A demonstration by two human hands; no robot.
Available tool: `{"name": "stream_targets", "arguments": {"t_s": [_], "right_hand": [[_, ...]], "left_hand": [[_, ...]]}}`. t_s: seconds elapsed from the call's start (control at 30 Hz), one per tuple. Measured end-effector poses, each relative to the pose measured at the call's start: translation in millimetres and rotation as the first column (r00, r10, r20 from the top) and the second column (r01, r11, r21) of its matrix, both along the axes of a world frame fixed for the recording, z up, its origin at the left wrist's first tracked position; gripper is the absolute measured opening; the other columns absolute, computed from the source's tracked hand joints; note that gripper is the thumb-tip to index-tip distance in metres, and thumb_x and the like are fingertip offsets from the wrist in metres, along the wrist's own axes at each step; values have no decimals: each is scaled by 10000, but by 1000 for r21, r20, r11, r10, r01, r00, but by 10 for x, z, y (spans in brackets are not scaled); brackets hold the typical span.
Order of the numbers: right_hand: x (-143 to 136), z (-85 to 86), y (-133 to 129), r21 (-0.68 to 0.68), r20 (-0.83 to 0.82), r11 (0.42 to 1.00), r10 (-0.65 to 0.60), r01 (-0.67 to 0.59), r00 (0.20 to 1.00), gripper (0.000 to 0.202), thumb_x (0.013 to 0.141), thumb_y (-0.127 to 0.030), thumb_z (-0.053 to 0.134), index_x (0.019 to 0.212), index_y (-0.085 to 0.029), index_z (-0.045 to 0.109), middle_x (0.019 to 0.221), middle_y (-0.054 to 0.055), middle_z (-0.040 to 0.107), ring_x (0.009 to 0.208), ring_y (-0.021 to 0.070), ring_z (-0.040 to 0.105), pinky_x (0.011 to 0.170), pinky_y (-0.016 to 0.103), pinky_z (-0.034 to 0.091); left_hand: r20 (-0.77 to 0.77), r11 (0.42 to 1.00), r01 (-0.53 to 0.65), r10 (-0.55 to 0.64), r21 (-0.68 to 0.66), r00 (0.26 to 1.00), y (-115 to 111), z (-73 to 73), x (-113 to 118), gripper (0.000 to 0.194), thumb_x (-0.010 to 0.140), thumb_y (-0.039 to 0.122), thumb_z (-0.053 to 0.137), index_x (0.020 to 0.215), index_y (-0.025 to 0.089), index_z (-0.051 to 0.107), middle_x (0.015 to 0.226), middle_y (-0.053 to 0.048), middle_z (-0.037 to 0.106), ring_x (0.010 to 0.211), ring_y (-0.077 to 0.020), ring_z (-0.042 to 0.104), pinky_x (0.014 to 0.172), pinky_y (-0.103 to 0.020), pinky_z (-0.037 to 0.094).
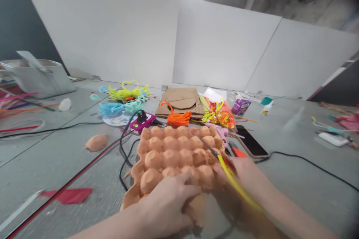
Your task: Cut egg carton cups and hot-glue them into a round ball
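Head camera looks forward, down over nearby egg tray point(177, 157).

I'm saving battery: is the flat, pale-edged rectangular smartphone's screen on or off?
Off, it seems: the smartphone shows a black screen, nothing lit. Whether it is powered down, I cannot tell.

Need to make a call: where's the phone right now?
In the head view, the phone lies right of centre, just beyond the right hand and to the right of the egg carton and pink glue gun.

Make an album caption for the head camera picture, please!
Left hand on a bumpy egg tray, right hand holding scissors, an orange bundle behind.
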State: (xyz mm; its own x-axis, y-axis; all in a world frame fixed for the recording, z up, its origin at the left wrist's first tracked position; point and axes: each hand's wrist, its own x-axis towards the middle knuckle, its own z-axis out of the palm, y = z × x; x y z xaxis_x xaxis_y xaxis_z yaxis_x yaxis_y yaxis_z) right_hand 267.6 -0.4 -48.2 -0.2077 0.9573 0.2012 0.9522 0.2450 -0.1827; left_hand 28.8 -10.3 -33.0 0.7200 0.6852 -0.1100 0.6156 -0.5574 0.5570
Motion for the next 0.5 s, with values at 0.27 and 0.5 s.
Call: {"name": "stream_targets", "arguments": {"t_s": [0.27, 0.5], "right_hand": [[-57, -13, 30, -85, 38, 996, -33, 37, 999, 478, 870, -560, 403, 779, -157, 644, 725, 127, 683, 712, 306, 656, 619, 369, 462], [-72, 31, 16, -87, 14, 995, -58, 59, 998, 433, 871, -520, 429, 809, -162, 664, 728, 124, 682, 706, 313, 662, 605, 375, 475]], "left_hand": [[100, 987, -120, 130, -103, 986, 37, 57, -4, 417, 560, 278, 806, 932, 188, 641, 969, -5, 614, 858, -213, 575, 731, -306, 440], [117, 982, -150, 164, -117, 980, 26, 2, -3, 426, 533, 262, 785, 939, 207, 670, 903, 18, 632, 803, -187, 574, 665, -257, 417]]}}
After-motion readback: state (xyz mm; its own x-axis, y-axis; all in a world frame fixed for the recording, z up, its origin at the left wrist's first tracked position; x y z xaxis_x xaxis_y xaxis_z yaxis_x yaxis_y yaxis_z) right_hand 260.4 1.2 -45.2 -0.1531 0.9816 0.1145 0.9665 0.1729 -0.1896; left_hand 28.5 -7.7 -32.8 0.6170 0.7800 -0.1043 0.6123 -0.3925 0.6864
